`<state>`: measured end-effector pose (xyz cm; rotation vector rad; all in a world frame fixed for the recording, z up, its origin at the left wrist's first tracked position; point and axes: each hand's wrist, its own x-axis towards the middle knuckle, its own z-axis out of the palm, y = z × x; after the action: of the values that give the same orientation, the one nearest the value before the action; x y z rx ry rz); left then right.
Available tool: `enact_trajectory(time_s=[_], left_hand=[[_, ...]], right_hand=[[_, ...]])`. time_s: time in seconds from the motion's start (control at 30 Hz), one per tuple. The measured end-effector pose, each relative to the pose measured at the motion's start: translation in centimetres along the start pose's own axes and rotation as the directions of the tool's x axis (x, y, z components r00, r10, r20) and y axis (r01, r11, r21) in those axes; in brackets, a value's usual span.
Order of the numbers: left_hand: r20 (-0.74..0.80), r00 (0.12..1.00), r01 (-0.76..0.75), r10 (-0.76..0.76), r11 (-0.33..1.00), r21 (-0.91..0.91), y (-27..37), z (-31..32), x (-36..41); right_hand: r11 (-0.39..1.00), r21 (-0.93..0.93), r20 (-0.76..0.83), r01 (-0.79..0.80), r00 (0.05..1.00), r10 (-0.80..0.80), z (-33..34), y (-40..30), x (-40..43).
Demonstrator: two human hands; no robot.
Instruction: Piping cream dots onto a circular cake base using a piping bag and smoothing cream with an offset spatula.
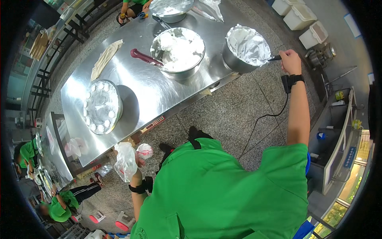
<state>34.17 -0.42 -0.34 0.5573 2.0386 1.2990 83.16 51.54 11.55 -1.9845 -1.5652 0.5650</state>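
My right hand (290,61) grips the black handle (275,58) of a tool at the right rim of a metal pot (238,61). The tool's far end is hidden among smeared white cream (249,44) in the pot. Low on the left, my left hand (140,161) holds a crumpled translucent plastic bag (125,159). A rounded white bundle with pinkish marks (145,151) shows beside its fingers; I cannot tell whether it belongs to the bag. A round stand (103,104) with several white dollops around its edge lies nearest that hand on the tabletop.
On the steel table (149,95) a large bowl of cream (179,49) has a maroon-handled spatula (143,56) in it. Farther back are a covered-looking bowl (171,10) and a beige cloth (106,59). Co-workers (59,206) are at the left and top. A cable (256,122) hangs from my right wrist.
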Motion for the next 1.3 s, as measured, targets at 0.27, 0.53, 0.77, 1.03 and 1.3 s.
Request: enact_trajectory(time_s=[0.27, 0.53, 0.77, 1.03, 1.3], left_hand=[[0.023, 1.0, -0.011, 0.01, 0.999, 0.047, 0.5, 0.8, -0.4], [0.014, 0.999, -0.04, 0.04, 0.999, 0.018, 0.8, 0.8, -0.3], [-0.078, 0.995, 0.051, -0.056, 0.996, -0.074, 2.8, 0.0, -1.9], [-0.073, 0.981, -0.175, 0.182, 0.979, 0.101, 9.2, -0.7, 0.3], [-0.071, 0.983, -0.181, 0.17, 0.962, -0.203, 12.2, -3.4, 0.5]], right_hand=[[1.0, 0.02, 0.012, -0.014, 1.0, 0.014, 0.0, 0.4, 0.1], [0.999, -0.048, -0.045, -0.015, 0.999, 0.013, 0.0, -0.1, -0.5], [0.965, -0.178, -0.356, 0.192, 0.902, -0.245, -0.6, -4.2, -5.4], [0.844, 0.449, 0.277, 0.295, 0.852, -0.445, 2.3, -8.9, -18.4], [0.484, 0.73, 0.424, 0.484, 0.235, -0.875, 14.6, -17.3, -31.1]])
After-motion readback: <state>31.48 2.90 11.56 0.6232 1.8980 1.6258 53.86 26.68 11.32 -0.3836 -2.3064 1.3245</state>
